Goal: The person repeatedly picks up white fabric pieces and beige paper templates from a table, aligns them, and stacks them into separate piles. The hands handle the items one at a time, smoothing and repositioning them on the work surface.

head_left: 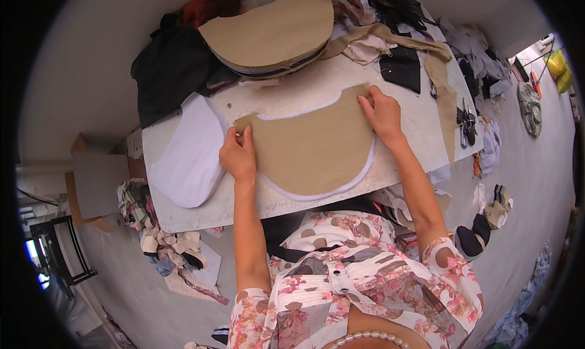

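A tan fabric panel (314, 145) with a curved lower edge lies over a white padding piece (286, 197) of much the same shape, whose rim shows along the curve and the top. My left hand (239, 154) pinches the panel's upper left corner between thumb and fingers. At the upper right corner my right hand (382, 112) grips the tan cloth the same way. Beside my left hand lies a stack of white padding pieces (189, 160). Beyond the panel sits a pile of tan half-round pieces (274, 32).
Black cloth (177, 75) covers the table's far left. Scissors (468, 123) lie near the right edge of the white table (420, 151), past a long tan strip (442, 93). Fabric scraps (177, 242) lie heaped on the floor at left, with a cardboard box (100, 184) behind.
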{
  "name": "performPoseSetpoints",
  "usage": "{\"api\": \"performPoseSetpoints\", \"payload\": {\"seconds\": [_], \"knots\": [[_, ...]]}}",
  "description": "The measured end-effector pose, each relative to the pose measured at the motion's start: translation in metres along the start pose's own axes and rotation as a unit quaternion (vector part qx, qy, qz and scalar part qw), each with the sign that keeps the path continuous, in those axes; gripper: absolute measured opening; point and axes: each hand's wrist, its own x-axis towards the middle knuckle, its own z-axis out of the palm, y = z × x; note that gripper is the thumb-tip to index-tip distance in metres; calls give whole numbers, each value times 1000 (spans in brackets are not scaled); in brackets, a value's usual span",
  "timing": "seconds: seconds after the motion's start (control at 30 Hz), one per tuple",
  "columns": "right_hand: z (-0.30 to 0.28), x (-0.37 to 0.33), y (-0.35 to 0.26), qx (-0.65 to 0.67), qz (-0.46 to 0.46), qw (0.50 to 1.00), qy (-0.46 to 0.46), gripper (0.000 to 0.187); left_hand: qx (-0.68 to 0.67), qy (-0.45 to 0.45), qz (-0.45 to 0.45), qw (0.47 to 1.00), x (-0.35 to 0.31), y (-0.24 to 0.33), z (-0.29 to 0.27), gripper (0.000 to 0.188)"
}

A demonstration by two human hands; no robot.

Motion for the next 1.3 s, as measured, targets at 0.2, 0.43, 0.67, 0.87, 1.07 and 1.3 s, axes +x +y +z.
{"api": "performPoseSetpoints", "payload": {"seconds": [0.2,0.43,0.67,0.87,1.07,1.3], "knots": [[-6,-1,-6,-44,3,999,7,23,3,-20,6,1000,2,4,-8,32],[-33,-17,-49,-26,-261,964,-39,52,-21,-25,264,964,-14,26,-31,47],[0,-48,-59,-85,-252,949,-171,68,82,-171,283,940,-31,21,-10,61],[-5,-48,-35,-120,-222,954,-164,71,99,-178,265,942,-35,21,-7,66],[-6,-40,-46,-83,-231,961,-128,66,73,-175,247,950,-36,19,-8,69],[40,-20,-197,310,-249,912,-100,12,-191,-15,228,955,-52,2,-48,42]]}}
